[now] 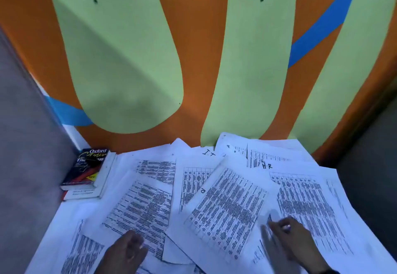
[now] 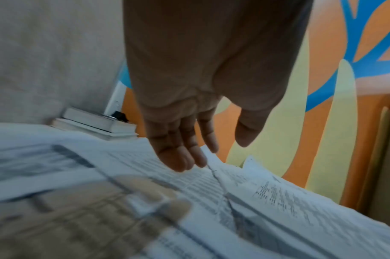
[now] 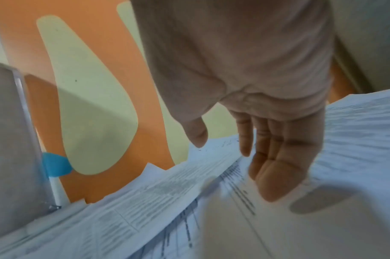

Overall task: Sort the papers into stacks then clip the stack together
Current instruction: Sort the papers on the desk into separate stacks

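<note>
Books (image 1: 86, 172): two, stacked at far left against the wall, apart from the sorting; dark object on the top cover in the left wrist view, too blurred to name as a clip.
Left hand (image 1: 126, 250): low over the left sheets, fingers (image 2: 178, 157) straight and loosely spread, thumb apart, gripping nothing; tips near or just touching the printed page, contact unclear.
Papers (image 1: 225, 200): spread loose and overlapping across the whole worktop, many tilted at odd angles, edges crossing.
Labelled sheets: "I.T" (image 1: 209, 152) and "H.R" (image 1: 267, 166) handwritten on pages toward the back, probably the sorting categories.
Right hand (image 1: 294, 239): over the right-hand sheets, fingers (image 3: 276, 175) extended together, thumb apart, holding nothing; head view blurred here, contact with the paper not certain.
Stacks: none squared up anywhere in view.
Clip: none identifiable for certain.
Done so far: by the look of it, nothing beyond laying the pages out.
Left to do: gather pages by label, square each pile, then find a clip and fasten it; nearly the whole task, at a guess.
</note>
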The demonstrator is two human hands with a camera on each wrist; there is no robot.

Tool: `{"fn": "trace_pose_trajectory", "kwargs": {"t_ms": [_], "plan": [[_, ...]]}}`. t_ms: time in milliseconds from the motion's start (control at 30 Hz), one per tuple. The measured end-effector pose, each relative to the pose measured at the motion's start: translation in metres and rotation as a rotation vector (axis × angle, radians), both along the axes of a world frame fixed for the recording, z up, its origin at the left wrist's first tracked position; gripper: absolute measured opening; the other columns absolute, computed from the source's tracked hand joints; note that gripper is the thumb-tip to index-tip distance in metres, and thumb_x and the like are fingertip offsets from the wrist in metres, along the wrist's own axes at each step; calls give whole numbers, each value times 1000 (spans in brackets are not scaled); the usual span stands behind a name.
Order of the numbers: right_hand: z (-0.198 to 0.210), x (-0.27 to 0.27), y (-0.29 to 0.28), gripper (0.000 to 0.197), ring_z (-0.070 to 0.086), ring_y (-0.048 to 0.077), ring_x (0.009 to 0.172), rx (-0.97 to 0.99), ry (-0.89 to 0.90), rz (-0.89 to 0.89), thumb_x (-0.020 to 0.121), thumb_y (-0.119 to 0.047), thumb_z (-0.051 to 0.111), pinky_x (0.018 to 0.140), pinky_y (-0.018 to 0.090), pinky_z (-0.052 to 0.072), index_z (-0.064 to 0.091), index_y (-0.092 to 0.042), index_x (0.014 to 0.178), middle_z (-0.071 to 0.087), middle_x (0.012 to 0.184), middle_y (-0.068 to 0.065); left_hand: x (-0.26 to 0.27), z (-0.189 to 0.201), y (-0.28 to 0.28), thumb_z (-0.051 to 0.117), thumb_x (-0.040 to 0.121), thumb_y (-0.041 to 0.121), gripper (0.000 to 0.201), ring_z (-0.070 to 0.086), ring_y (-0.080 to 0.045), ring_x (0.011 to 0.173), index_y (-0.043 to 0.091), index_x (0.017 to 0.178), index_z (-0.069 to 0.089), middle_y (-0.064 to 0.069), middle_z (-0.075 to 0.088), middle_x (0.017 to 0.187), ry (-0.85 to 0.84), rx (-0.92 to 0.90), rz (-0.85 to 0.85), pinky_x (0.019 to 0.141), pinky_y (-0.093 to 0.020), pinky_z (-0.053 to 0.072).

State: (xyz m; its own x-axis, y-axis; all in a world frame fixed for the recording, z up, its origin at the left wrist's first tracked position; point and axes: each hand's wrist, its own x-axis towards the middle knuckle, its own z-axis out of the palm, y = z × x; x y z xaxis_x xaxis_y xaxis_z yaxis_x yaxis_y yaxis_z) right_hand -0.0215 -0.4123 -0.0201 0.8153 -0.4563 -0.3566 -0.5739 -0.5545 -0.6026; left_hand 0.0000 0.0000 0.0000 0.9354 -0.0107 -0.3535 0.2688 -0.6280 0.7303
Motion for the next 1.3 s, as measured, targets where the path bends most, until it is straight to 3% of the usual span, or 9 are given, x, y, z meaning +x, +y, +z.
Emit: {"fn": "trace_pose_trajectory", "kwargs": {"t_ms": [200, 333, 467, 567, 667, 733, 933, 1167, 1300], "plan": [[-11, 45, 27, 87, 55, 36, 112, -78, 106, 2, 73, -67, 61, 92, 45, 45, 32, -5, 128, 46, 128, 20, 49, -26, -56, 63, 85, 40, 53, 56, -20, 109, 18, 129, 45, -5, 57, 122, -59, 216, -139, 90, -32, 47], [-31, 57, 34, 106, 59, 35, 107, -109, 50, -24, 67, -48, 79, 89, 46, 51, 7, -24, 141, 46, 130, 20, 75, -43, -75, 64, 83, 45, 76, 53, -26, 118, 12, 142, 29, -12, 51, 137, -65, 239, -109, 98, -36, 45], [-40, 53, 36, 86, 65, 19, 61, 44, -210, -101, 87, -12, 58, 50, 33, 53, -2, -33, 146, 69, 87, 11, 93, -55, -86, 71, 76, 44, 72, 58, -31, 112, 10, 130, 36, -12, 61, 122, 19, 277, -53, 91, -36, 47], [-20, 48, 24, 73, 60, 18, 56, 123, -375, -152, 81, 2, 60, 42, 20, 45, 23, -13, 143, 63, 75, 8, 100, -56, -89, 74, 74, 34, 42, 60, -26, 91, 15, 96, 44, -3, 59, 90, 45, 277, -55, 85, -35, 48], [8, 44, -13, 11, 52, 20, 55, 21, -367, -200, 81, -5, 67, 48, 31, 40, 58, -10, 78, 55, 62, 4, 104, -61, -87, 74, 74, 17, 31, 56, -24, 69, 12, 63, 46, -7, 56, 73, -17, 198, -61, 66, -31, 44], [11, 43, -54, 36, 45, 22, 53, -71, -312, -278, 81, -7, 66, 47, 28, 30, 44, -14, 53, 47, 53, 2, 107, -62, -83, 70, 76, 12, 33, 50, -23, 60, 12, 55, 44, -13, 53, 65, -45, 161, -43, 58, -30, 34], [-22, 33, -147, 29, 50, 40, 109, -244, 151, -429, 73, -24, 62, 87, 43, 46, 62, -8, 98, 54, 114, 23, 115, -69, -65, 67, 80, 11, 13, 61, -31, 72, 0, 76, 64, -16, 66, 74, -55, 85, -45, 64, -30, 42], [-11, 33, -143, 13, 63, 37, 82, -387, 60, -459, 73, -7, 57, 81, 47, 53, 59, -5, 86, 63, 84, 16, 101, -73, -67, 71, 77, 2, 29, 48, -24, 60, 7, 63, 45, -19, 54, 64, -135, -5, 25, 58, -30, 33], [13, 30, -142, 27, 63, 37, 79, -345, -195, -339, 76, -4, 58, 71, 40, 54, 55, -7, 103, 65, 89, 20, 98, -77, -63, 69, 79, 3, 27, 48, -23, 59, 9, 70, 44, -11, 52, 64, -129, -32, -8, 60, -32, 36]]}}
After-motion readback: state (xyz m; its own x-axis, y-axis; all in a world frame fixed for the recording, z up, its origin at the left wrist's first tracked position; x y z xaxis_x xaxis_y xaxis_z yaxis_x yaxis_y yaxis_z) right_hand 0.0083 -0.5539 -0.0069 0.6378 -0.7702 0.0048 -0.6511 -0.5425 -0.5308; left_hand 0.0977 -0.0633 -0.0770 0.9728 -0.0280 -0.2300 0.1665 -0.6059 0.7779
